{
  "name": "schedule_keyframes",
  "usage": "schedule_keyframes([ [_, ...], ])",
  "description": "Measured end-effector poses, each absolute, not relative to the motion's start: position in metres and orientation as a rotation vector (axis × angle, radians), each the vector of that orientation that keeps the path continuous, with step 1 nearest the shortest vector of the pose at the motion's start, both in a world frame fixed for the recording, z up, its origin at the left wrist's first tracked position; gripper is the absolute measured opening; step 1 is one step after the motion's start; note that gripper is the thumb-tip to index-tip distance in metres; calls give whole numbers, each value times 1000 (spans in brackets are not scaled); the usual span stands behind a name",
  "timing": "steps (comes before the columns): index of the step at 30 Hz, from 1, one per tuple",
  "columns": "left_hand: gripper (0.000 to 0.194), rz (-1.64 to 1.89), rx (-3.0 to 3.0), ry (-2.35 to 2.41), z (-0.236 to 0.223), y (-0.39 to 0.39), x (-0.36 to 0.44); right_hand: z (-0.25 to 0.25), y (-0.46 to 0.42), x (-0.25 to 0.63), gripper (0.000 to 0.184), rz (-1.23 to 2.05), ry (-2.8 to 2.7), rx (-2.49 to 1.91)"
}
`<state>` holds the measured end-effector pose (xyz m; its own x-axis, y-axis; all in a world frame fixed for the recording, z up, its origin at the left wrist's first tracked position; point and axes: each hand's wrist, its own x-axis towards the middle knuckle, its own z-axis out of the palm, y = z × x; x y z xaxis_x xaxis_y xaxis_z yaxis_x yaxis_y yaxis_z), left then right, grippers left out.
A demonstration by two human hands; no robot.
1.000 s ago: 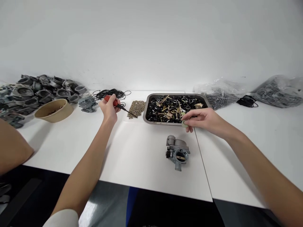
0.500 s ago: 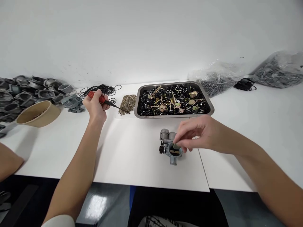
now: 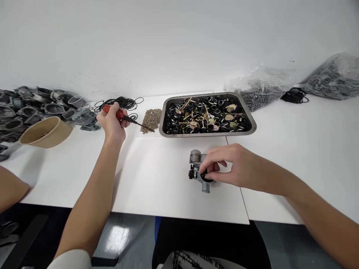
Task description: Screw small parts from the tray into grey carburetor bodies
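My left hand point(image 3: 111, 121) is closed round the red handle of a screwdriver point(image 3: 120, 114). The dark shaft slants down to the right, its tip at a pile of small brass-coloured screws point(image 3: 151, 118). On the white table in front of me lies a grey metal carburetor point(image 3: 195, 157), its round bore facing up. My right hand point(image 3: 232, 164) reaches over it from the right, thumb and fingertips pinched together at the bore. The small disc they hold is mostly hidden by the fingers.
Behind the carburetor stands a metal tray point(image 3: 207, 135) full of black rings and brass-coloured parts. To the left are a beige tub point(image 3: 53, 134), another carburetor point(image 3: 85, 118), heaped castings point(image 3: 30, 108) and black rubber rings point(image 3: 120, 102). Plastic bags point(image 3: 260, 89) of parts lie back right. Someone's arm point(image 3: 11, 188) shows at left.
My right hand has moved slightly left and lower, bringing the greenish disc from above the bore down into its opening. My left hand stays with the screwdriver at the screws.
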<state>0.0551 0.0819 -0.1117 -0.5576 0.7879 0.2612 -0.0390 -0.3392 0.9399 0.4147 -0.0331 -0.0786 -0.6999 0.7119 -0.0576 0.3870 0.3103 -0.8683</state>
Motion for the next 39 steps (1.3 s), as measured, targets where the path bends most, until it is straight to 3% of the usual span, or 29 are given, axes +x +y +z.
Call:
schedule_keyframes([
  [31,27,2006,994,1327,-100,75,56,-88,-26,413,16,1303,-2265,-848],
  [39,27,2001,1009,1317,-97,73,53,-83,-22,413,28,1334,-2321,-967],
])
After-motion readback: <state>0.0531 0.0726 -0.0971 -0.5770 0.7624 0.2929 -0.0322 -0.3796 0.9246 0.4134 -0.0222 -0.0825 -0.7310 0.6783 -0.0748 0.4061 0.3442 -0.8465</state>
